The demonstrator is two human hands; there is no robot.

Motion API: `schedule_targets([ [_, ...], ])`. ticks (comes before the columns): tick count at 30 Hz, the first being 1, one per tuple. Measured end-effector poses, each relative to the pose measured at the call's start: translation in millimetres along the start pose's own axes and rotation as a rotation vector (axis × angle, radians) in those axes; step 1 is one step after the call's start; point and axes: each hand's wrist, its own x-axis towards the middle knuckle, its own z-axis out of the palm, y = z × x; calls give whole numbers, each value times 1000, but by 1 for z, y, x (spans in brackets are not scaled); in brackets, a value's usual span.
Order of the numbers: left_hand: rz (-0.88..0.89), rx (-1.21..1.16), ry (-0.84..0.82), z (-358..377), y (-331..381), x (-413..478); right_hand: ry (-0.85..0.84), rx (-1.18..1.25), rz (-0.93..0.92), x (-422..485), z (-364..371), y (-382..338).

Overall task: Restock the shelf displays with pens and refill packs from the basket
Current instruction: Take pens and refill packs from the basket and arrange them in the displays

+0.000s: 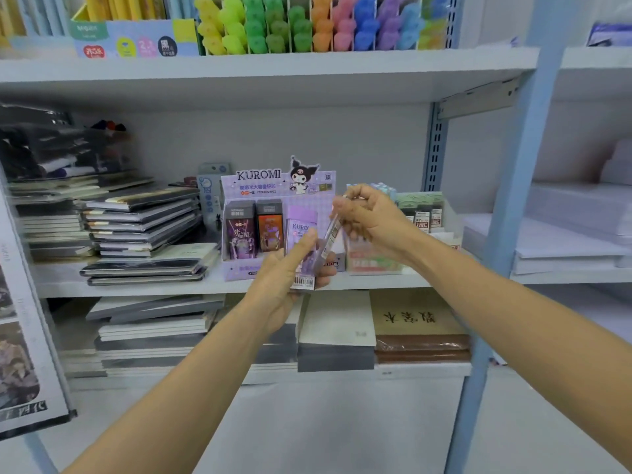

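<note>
Left hand [284, 278] grips purple refill packs [302, 268] just in front of the Kuromi display box [278, 189] on the middle shelf [136, 283]. Right hand [367, 217] pinches one slim pack [330, 237] by its upper end. Packs judged light, stiff, smooth-surfaced; best held by the edges. Basket not in view.

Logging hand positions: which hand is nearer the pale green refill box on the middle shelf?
Right. The right hand is raised just left of the pale green refill box, while the left hand sits lower, further left, before the purple Kuromi display.
</note>
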Motion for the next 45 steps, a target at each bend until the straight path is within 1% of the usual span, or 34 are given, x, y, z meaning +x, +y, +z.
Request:
schedule_targets([
  [2,31,13,-52,14,-5,2,129,-94,-13,-7,-13,0],
  [4,58,34,-69,28,-11,4,179,-102,-16,-14,-27,-1],
  [7,69,53,-71,47,-18,11,95,-38,-10,-26,-49,-8],
  [9,52,61,-86,57,-21,14,87,-86,-23,-34,-67,-15],
  [11,33,63,-94,64,-23,18,171,-151,-71,-38,-87,-24],
  [13,16,53,-82,69,-26,23,315,-220,-147,-37,-107,-34],
  [15,23,59,-64,71,-29,28,439,-336,-217,-34,-127,-42],
  [16,31,69,-58,72,-30,31,470,-416,-237,-32,-135,-44],
  [19,59,108,-56,73,-32,36,461,-663,-239,-24,-151,-39],
  [21,76,121,-66,74,-33,38,431,-753,-223,-18,-152,-30],
  [27,95,121,-103,72,-35,39,348,-854,-161,-4,-147,-2],
  [30,99,120,-113,69,-36,41,296,-918,-73,2,-149,7],
  [32,98,114,-117,68,-37,42,271,-916,-9,3,-149,14],
  [35,92,105,-115,67,-38,43,327,-881,14,2,-148,25],
  [39,99,131,-104,68,-39,41,402,-980,-4,2,-148,34],
  [42,98,141,-101,68,-37,38,456,-924,-15,-2,-143,28],
  [45,101,138,-93,68,-36,35,537,-847,-148,-14,-128,13],
])
